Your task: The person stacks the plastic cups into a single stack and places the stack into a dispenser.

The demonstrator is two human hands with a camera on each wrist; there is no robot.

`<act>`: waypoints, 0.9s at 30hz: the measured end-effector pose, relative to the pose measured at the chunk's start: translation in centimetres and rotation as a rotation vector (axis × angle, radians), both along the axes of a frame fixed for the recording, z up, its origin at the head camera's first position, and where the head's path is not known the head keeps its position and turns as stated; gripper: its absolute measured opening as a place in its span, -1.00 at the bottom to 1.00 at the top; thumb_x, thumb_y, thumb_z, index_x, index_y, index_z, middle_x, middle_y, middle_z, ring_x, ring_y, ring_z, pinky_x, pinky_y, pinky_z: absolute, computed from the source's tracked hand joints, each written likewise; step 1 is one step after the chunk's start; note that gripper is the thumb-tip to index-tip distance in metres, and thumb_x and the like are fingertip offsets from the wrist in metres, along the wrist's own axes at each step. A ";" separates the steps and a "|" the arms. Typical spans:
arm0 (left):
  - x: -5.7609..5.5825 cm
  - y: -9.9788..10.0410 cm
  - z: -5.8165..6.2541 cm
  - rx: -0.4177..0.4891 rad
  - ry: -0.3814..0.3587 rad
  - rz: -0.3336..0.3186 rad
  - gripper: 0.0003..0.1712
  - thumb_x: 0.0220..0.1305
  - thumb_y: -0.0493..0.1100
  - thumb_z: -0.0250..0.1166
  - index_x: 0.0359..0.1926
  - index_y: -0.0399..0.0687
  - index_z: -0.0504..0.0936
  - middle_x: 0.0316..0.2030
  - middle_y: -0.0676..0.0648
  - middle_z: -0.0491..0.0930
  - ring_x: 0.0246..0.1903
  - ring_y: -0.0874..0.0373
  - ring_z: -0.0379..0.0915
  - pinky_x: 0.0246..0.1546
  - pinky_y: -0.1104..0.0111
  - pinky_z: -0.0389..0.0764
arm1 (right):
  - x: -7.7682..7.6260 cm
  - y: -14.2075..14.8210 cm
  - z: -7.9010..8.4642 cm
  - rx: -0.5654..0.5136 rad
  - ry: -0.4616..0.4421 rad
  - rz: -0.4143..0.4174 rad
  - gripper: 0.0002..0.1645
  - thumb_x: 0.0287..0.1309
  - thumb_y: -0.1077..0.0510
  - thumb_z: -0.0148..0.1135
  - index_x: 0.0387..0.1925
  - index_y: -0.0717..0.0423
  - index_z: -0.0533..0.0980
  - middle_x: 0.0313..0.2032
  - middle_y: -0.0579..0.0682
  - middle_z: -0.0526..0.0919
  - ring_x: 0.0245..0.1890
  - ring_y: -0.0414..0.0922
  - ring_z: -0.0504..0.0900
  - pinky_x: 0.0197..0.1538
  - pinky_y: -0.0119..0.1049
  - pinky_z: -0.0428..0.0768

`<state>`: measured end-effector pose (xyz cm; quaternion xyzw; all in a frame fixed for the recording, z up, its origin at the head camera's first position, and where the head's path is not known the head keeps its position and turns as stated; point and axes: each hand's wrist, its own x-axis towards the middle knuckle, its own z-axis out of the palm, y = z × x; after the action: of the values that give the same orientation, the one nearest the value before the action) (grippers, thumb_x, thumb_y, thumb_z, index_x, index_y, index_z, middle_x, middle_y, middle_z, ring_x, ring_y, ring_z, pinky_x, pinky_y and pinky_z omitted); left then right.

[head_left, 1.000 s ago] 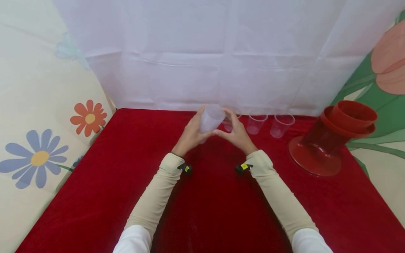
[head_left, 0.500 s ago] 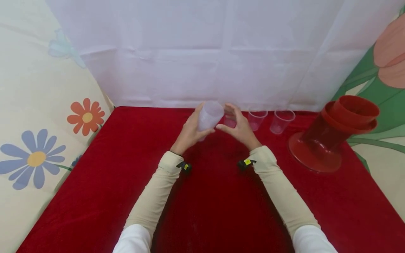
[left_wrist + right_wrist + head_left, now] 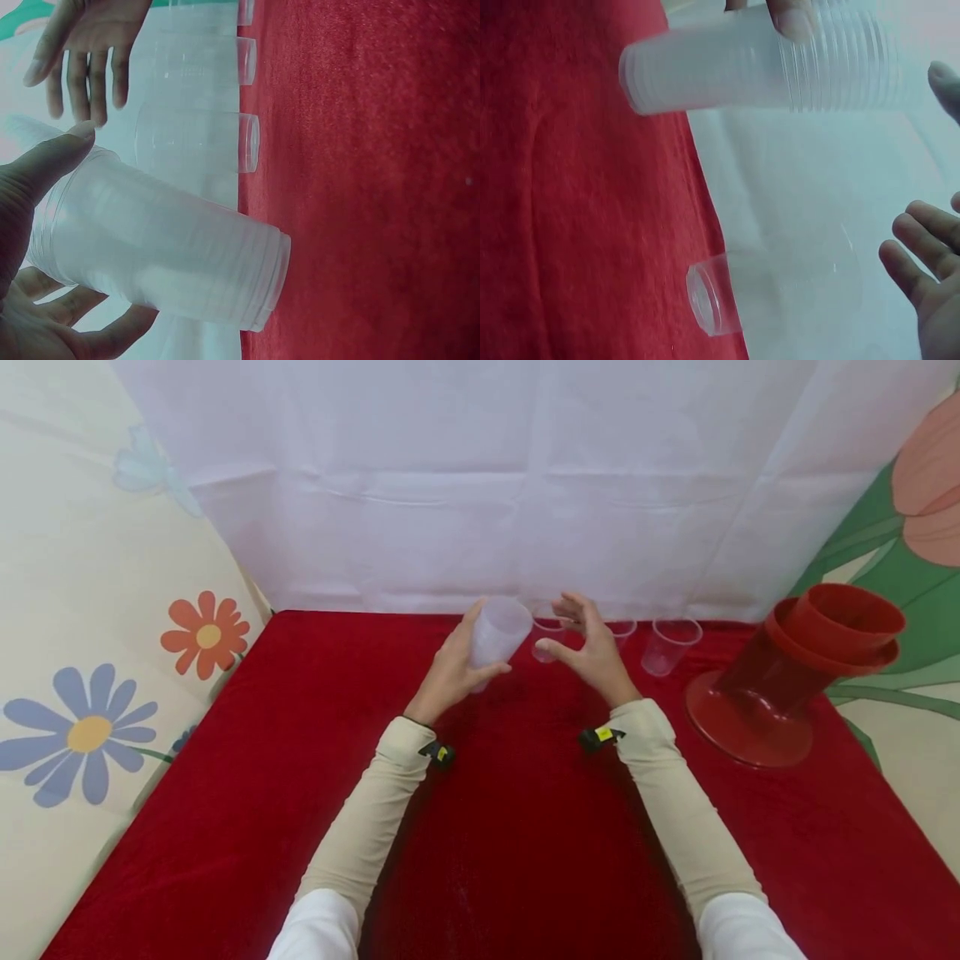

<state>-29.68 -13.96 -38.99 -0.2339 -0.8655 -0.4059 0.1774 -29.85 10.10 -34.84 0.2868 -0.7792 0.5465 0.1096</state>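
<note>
A stack of nested clear plastic cups [image 3: 498, 633] is gripped in my left hand [image 3: 452, 670], tilted above the red cloth. The left wrist view shows the thumb on one side of the stack [image 3: 165, 232] and fingers on the other. Apart from the stack, my right hand [image 3: 598, 658] holds nothing, its fingers loosely bent and spread from the thumb. Three single clear cups stand upright in a row at the back: the left cup [image 3: 547, 643] beside the right fingertips, the middle cup [image 3: 624, 631] partly hidden behind the right hand, and the right cup [image 3: 670, 650].
A glossy red object [image 3: 787, 685] with a round base and a cylindrical, rimmed top stands at the right of the red-covered table [image 3: 465, 843]. Behind the cups hangs a white sheet [image 3: 450, 493]. Flower-patterned cloth [image 3: 90, 610] borders both sides.
My right hand has moved away from the stack to the right, uncovering the left cup and covering part of the middle one. The left hand keeps its hold on the stack, nearly still.
</note>
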 end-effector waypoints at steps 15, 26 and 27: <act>0.2 0.0 0.1 -0.006 -0.016 0.008 0.16 0.12 -0.08 0.54 0.56 -0.11 0.00 0.41 -0.20 0.25 0.19 -0.10 0.34 0.09 -0.01 0.50 | -0.5 1.4 0.5 0.003 -0.038 -0.055 -0.14 0.15 0.41 0.36 0.39 0.40 0.13 0.29 0.38 0.38 0.30 0.29 0.36 0.33 0.13 0.32; 0.4 -0.1 0.3 -0.005 -0.028 -0.004 0.17 0.12 -0.08 0.54 0.57 -0.08 -0.02 0.41 -0.19 0.24 0.18 -0.09 0.33 0.10 -0.01 0.50 | -0.5 2.6 0.8 -0.002 -0.061 -0.054 -0.13 0.19 0.34 0.37 0.43 0.32 0.13 0.34 0.33 0.35 0.34 0.23 0.32 0.35 0.15 0.29; 0.4 -0.1 0.3 -0.005 -0.029 -0.003 0.17 0.12 -0.07 0.54 0.57 -0.08 -0.02 0.40 -0.19 0.25 0.18 -0.09 0.33 0.10 0.00 0.50 | -0.4 2.7 0.9 0.000 -0.055 -0.057 -0.12 0.19 0.34 0.37 0.43 0.32 0.13 0.34 0.34 0.35 0.34 0.25 0.32 0.34 0.16 0.29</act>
<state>-29.29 -14.05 -38.73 -0.2298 -0.8687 -0.4071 0.1637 -30.29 12.76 -33.98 0.2495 -0.7898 0.5506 0.1037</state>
